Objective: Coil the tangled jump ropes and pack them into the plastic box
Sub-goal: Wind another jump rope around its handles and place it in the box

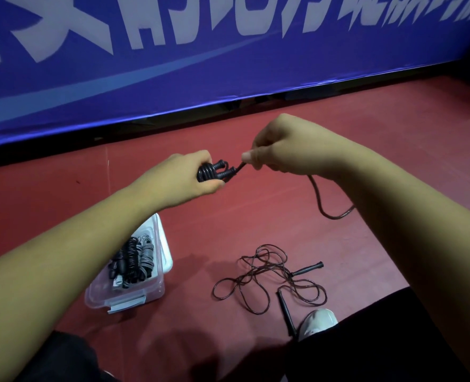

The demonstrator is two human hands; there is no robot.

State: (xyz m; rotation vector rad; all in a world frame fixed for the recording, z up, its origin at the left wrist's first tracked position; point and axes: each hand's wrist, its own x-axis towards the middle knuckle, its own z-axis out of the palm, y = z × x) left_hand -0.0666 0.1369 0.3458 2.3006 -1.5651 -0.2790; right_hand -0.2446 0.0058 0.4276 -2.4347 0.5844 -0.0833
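Jump rope number one, the thin dark tangled jump rope with two black stick handles (269, 274), lies loose on the red floor (228, 224) below your grip and nearer you, just beside your pale shoe (316, 322); it is not yet started.

Down-left of the grip, partly under your left forearm, the clear plastic box (145, 295) stands open with black and grey coiled ropes (133, 261) packed inside, so part of the job looks done.

At the grip itself, your left hand (189, 175) curls round a black wound bundle (214, 172), rope wrapped over its handles. Your right hand (280, 150) pinches the cord just right of that bundle between thumb and fingers. A slack tail (327, 210) drops below your right hand and loops on the floor before passing under your forearm. I judge this rope mostly wound, with that tail left to wrap.

Beyond the grip the blue banner wall with white lettering (228, 64) closes the far side. Bare floor lies between, and the path down-left to the box looks open.
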